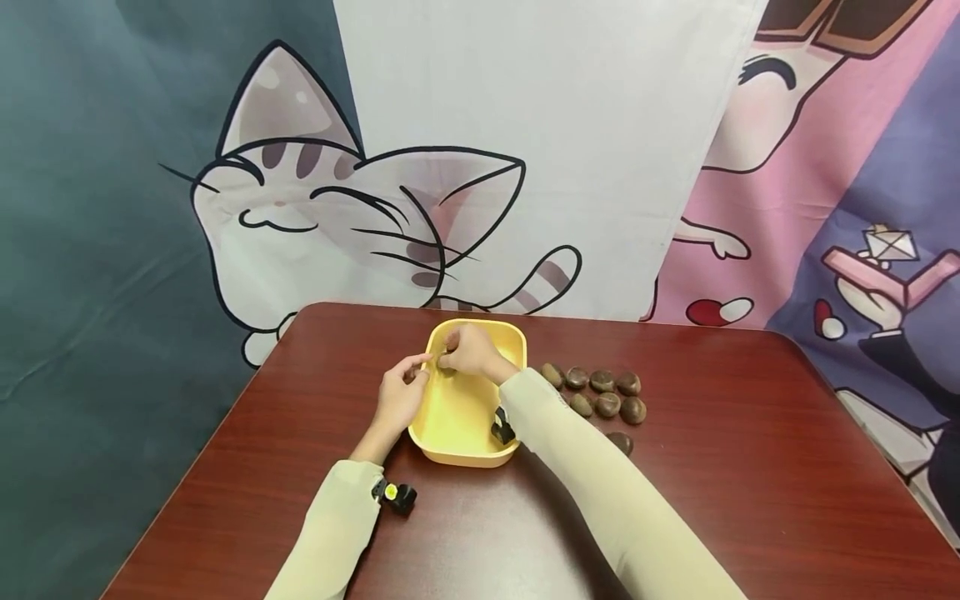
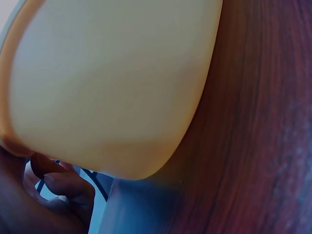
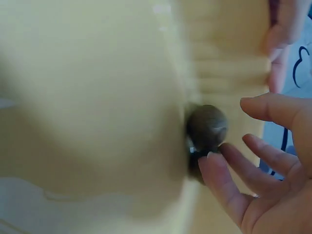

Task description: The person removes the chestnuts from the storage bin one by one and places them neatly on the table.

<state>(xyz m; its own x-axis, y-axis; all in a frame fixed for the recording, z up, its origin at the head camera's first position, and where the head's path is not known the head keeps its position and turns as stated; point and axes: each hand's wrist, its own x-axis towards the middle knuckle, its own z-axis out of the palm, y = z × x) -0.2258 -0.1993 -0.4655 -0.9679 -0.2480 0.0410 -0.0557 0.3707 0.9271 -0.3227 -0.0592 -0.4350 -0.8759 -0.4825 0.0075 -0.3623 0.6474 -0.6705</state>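
Observation:
A yellow plastic basin (image 1: 457,429) stands on the table. My left hand (image 1: 400,398) holds its left rim, fingertips at the edge; in the left wrist view the curled fingers (image 2: 66,187) sit beside the basin's outer wall (image 2: 112,87). Inside the basin, my right hand (image 1: 474,352) is near the left wall. The right wrist view shows its fingers spread, thumb apart, with a fingertip beside a brown chestnut (image 3: 208,126) on the basin's bottom. Another dark rounded thing (image 3: 196,165), partly covered by that finger, lies just below it.
Several chestnuts (image 1: 607,405) lie in rough rows to the basin's right, partly behind the right sleeve. One more chestnut (image 1: 621,442) is nearer me. A cartoon cloth backdrop (image 1: 555,125) hangs behind the reddish-brown table (image 1: 750,467). Both wrists carry small black cameras.

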